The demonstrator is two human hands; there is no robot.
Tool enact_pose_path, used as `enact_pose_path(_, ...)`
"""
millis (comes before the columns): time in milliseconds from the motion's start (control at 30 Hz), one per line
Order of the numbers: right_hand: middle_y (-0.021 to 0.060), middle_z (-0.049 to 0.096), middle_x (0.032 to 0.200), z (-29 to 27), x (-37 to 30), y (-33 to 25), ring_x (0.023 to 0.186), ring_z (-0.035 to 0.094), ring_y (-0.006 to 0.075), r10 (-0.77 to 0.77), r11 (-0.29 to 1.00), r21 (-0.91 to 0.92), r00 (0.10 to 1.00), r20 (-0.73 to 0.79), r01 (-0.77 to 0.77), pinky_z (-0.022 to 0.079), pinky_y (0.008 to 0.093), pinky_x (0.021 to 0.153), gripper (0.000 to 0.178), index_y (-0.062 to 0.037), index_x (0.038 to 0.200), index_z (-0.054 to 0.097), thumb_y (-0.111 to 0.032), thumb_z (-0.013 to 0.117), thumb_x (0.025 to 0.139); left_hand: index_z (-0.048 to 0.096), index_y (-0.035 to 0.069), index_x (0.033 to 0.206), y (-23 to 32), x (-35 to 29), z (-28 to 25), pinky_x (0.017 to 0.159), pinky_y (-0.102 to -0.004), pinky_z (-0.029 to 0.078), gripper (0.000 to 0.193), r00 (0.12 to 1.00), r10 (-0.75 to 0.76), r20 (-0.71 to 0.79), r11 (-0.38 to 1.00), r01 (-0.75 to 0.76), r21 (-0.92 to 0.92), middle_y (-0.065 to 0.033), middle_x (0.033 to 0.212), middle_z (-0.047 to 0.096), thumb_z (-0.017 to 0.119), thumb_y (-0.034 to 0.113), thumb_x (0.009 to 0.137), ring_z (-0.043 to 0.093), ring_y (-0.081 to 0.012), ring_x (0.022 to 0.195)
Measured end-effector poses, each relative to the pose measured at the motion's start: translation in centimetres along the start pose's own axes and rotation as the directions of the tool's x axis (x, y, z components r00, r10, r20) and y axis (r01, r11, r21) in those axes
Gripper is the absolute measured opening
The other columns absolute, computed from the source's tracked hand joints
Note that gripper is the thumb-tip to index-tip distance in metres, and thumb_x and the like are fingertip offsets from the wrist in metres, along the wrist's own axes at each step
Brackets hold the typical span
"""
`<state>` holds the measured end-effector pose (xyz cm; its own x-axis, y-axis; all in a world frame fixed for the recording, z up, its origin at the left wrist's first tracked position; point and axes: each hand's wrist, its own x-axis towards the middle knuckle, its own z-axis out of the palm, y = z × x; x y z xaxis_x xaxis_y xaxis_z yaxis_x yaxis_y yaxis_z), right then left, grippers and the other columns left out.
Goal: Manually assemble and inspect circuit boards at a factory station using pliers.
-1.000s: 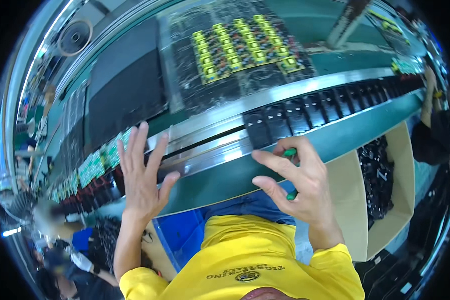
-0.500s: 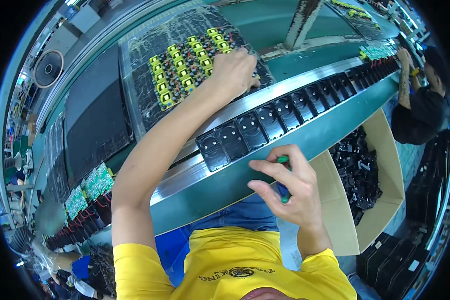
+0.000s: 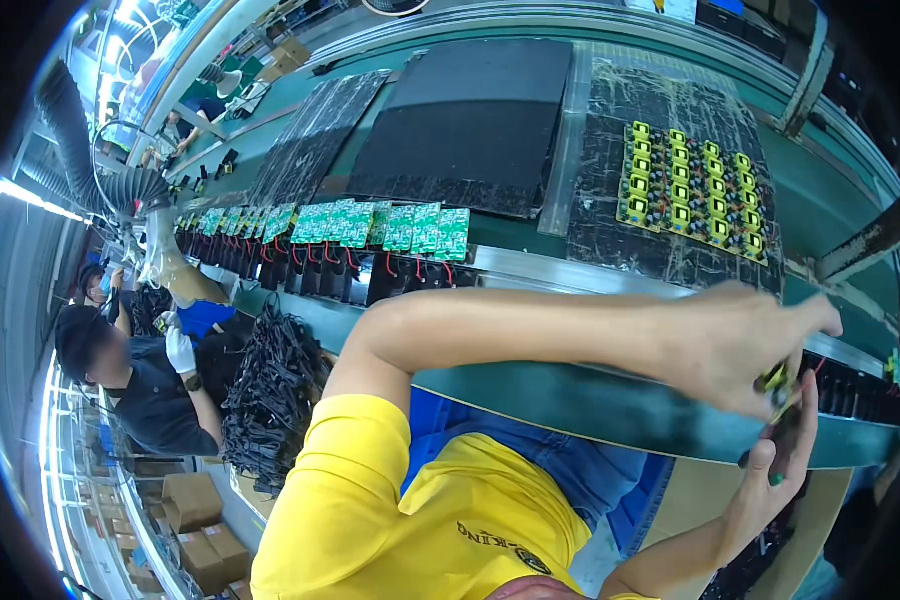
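Observation:
My left arm reaches across the bench to the right. My left hand (image 3: 735,350), slightly blurred, pinches a small circuit board (image 3: 776,388) with a yellow part on it. Just below it, my right hand (image 3: 778,480) is raised with its fingers curled around a dark shape I cannot make out. A bit of green shows at its fingers. Behind my left hand, rows of circuit boards with yellow parts (image 3: 682,192) lie on a scuffed black sheet (image 3: 610,240). Black plastic cases (image 3: 845,388) line up at the right, and my arm and hands hide part of the row.
To the left, black cases carry green circuit boards (image 3: 335,222) with red wires. A plain black sheet (image 3: 460,120) lies behind them. A co-worker (image 3: 160,390) in black sits beside a bundle of black cables (image 3: 275,395). A cardboard box (image 3: 690,500) stands below the bench's right part.
The view has swung left. My left hand has come away from the boards on the sheet with one in its fingers, and my two hands have come together at the right.

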<state>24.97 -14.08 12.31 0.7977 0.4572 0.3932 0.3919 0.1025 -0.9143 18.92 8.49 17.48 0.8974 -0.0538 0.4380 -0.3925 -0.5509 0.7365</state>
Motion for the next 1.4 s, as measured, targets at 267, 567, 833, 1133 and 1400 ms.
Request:
enact_pose_path(267,0.0143,0.062,0.122,-1.1,0.6,2.2,0.107,0.054,0.0272,-0.234,0.956,0.233,0.947,0.221,0.181,0.048,0.0424,0.095,0.036,-0.0112,0.122,0.088,-0.038,0.094,0.100,0.044,0.001,0.154,3.0,-5.4,-2.2,0.060,-0.0447,0.058,0.075,0.998,-0.054,0.010,0.972,0.055,-0.230,-0.0171,0.101,0.082,0.084,0.010,0.091,0.074,-0.0355,0.069)
enact_pose_path(567,0.0044,0.067,0.108,4.3,0.1,-1.9,0.095,0.059,0.0157,0.014,0.962,0.262,0.971,0.238,-0.078,0.047,0.0291,0.081,0.019,-0.0084,0.095,0.092,-0.004,0.100,0.078,0.062,0.008,0.123,4.2,-7.1,-3.7,0.064,-0.0428,0.051,0.027,0.879,-0.276,0.388,0.889,0.387,-0.245,-0.0117,0.095,0.075,0.068,0.032,0.112,0.066,-0.0268,0.070)
enact_pose_path(833,0.0058,0.067,0.113,3.9,-1.1,-1.4,0.090,0.058,0.0150,-0.033,0.963,0.268,0.999,-0.008,0.034,0.047,0.0273,0.078,0.014,-0.0078,0.103,0.091,-0.005,0.096,0.091,0.073,0.004,0.107,5.9,-6.0,-0.3,0.067,-0.0327,0.053,0.008,0.981,-0.175,-0.080,0.985,0.175,-0.015,-0.0070,0.092,0.077,0.081,0.004,0.104,0.064,-0.0189,0.071)
enact_pose_path(1133,0.0062,0.069,0.120,3.3,-0.8,-0.2,0.095,0.061,0.0195,-0.208,0.898,-0.371,0.972,0.114,0.236,0.054,0.0336,0.084,0.020,-0.0087,0.105,0.090,-0.014,0.097,0.087,0.077,-0.001,0.106,3.8,-5.9,-4.0,0.079,-0.0300,0.053,0.008,0.877,-0.478,-0.038,0.878,0.477,-0.043,-0.0068,0.094,0.076,0.080,0.006,0.104,0.066,-0.0171,0.083)
enact_pose_path(1400,0.0021,0.069,0.121,5.1,-1.4,1.7,0.094,0.062,0.0209,-0.236,0.716,-0.605,0.936,0.260,0.348,0.056,0.0361,0.085,0.019,-0.0149,0.104,0.091,-0.014,0.096,0.086,0.077,0.000,0.104,-0.3,-6.7,-3.9,0.075,-0.0269,0.049,0.011,0.826,-0.556,-0.092,0.792,0.560,0.243,-0.0002,0.090,0.075,0.082,0.011,0.104,0.057,-0.0112,0.078)
